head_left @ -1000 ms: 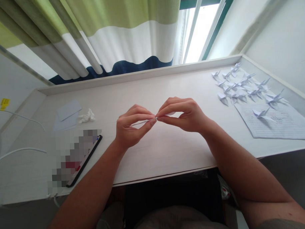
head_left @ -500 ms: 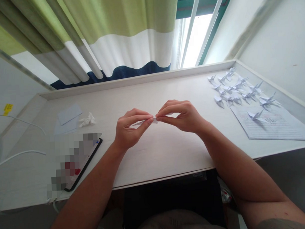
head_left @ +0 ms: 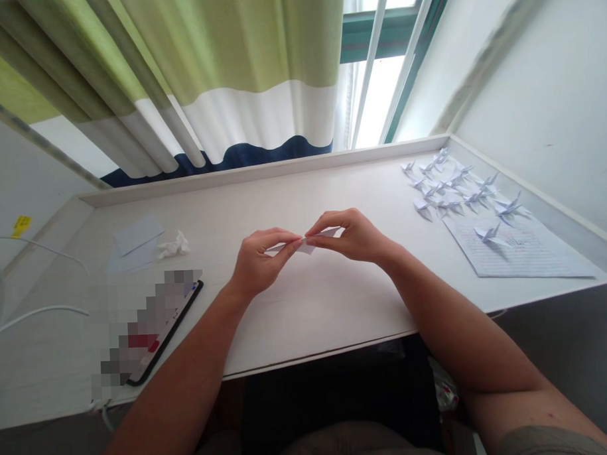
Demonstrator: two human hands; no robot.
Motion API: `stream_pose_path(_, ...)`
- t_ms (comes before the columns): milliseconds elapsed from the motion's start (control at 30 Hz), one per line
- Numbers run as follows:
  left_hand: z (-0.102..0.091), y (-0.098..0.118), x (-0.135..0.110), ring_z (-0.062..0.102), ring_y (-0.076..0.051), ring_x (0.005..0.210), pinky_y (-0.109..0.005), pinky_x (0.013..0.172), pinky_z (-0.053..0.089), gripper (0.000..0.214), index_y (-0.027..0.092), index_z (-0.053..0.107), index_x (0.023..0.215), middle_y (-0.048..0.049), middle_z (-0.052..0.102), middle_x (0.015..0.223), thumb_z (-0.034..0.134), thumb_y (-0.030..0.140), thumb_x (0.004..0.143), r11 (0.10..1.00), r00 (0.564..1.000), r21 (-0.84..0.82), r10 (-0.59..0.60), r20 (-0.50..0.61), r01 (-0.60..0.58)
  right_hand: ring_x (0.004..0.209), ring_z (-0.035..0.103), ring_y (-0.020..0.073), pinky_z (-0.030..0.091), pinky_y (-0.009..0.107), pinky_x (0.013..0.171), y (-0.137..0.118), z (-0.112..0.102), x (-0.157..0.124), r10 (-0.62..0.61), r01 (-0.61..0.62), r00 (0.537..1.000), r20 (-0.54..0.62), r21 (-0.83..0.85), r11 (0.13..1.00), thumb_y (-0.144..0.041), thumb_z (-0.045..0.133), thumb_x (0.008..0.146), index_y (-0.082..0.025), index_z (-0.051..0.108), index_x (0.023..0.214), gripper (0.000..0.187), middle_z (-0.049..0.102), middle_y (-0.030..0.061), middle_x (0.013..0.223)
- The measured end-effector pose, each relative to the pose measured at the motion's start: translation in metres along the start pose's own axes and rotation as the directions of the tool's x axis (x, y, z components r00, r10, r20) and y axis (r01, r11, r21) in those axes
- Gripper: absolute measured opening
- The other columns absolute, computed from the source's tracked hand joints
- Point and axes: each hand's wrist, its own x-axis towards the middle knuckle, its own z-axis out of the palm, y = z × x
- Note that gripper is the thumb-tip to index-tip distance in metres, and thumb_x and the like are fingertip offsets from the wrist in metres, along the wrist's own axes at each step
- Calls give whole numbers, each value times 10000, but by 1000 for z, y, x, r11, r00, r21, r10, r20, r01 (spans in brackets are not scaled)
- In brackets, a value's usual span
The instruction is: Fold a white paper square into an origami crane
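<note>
Pinching one folded paper (head_left: 307, 248) between them, the person's left hand (head_left: 257, 263) and right hand (head_left: 357, 236) share a fingertip grip above mid-worktop (head_left: 311, 313); more paper shows than a second ago, suggesting a turn mid-fold. Paper cranes (head_left: 448, 202) stand at two o'clock.

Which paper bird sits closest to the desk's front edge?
The paper bird sitting on the lined sheet, its wings over the writing; all the other birds stand farther back.
</note>
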Motion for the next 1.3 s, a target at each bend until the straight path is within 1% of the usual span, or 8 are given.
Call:
stream_pose_path(233, -7, -2, 0, 775, -181, 822, -321, 803, 594, 38, 235, 840, 925, -32, 844, 919, 804, 222, 924, 997, 992, 56, 66, -106, -60, 881, 742, 211, 571, 371, 837, -6, -8, 0, 2, 0, 997, -73, 28, 1000, -402, 788, 932, -237, 837, 930, 172, 828, 39, 917)
stream_pose_path(867, -1, 2, -1, 761, -179, 794, -316, 780, 600, 40, 238, 846, 909, -32, 838, 881, 812, 258, 911, 999, 991, 13, 33, -133, -32, 841, 754, 188, 584, 355, 793, 4, -9, 2, -38, 73, 986, -160, 224, 972, -369, 856, 877, -238, 841, 890, 132, 822, 28, 878)
stream_pose_path(933, -5, -1, -1, 749, -176, 784, -308, 766, 593, 75, 221, 843, 883, -36, 828, 859, 812, 285, 908, 1000, 982, -12, -27, -187, 25, 836, 759, 188, 601, 368, 812, 11, -22, 4, -2, 88, 956, -295, 277, 957, -396, 859, 869, -238, 818, 847, 165, 817, 23, 860)
stream_pose_path(1033, -10, -11, 0, 735, -167, 771, -291, 758, 590, 167, 201, 839, 852, -40, 817, 825, 862, 366, 858, 982, 940, -137, -167, -297, 131, 817, 767, 168, 609, 366, 844, 22, -42, 9, 52, 165, 798, -601, 301, 939, -416, 826, 898, -248, 795, 868, 174, 792, -4, 815)
stream_pose_path(1100, -8, -16, 1, 740, -166, 756, -287, 745, 601, 261, 197, 841, 856, -45, 819, 821, 907, 444, 805, 938, 920, -293, -272, -283, 187, 800, 765, 166, 609, 358, 821, 24, -47, 11, 81, 169, 739, -668, 300, 939, -438, 838, 883, -243, 793, 873, 200, 786, -3, 810)
stream_pose_path(1133, -6, -17, 1, 739, -168, 741, -291, 733, 607, 310, 191, 839, 856, -49, 816, 813, 925, 479, 776, 905, 913, -360, -325, -245, 225, 808, 766, 171, 610, 363, 823, 23, -45, 11, 92, 153, 762, -642, 316, 936, -467, 832, 883, -236, 799, 879, 234, 794, 9, 824)
stream_pose_path(1233, 7, -14, 1, 722, -162, 698, -295, 701, 609, 389, 182, 821, 822, -48, 804, 786, 964, 526, 708, 809, 899, -499, -421, -122, 311, 869, 768, 193, 619, 380, 841, 13, -24, 9, 74, 68, 939, -337, 390, 918, -540, 834, 864, -223, 829, 960, 331, 820, 47, 898)
stream_pose_path(1300, 16, -12, -1, 721, -153, 715, -289, 720, 606, 376, 191, 818, 839, -41, 806, 805, 966, 514, 715, 750, 889, -560, -455, -50, 353, 892, 758, 192, 613, 368, 829, 4, -5, 6, -1, 84, 979, -203, 403, 911, -506, 861, 846, -224, 832, 947, 301, 825, 53, 951)
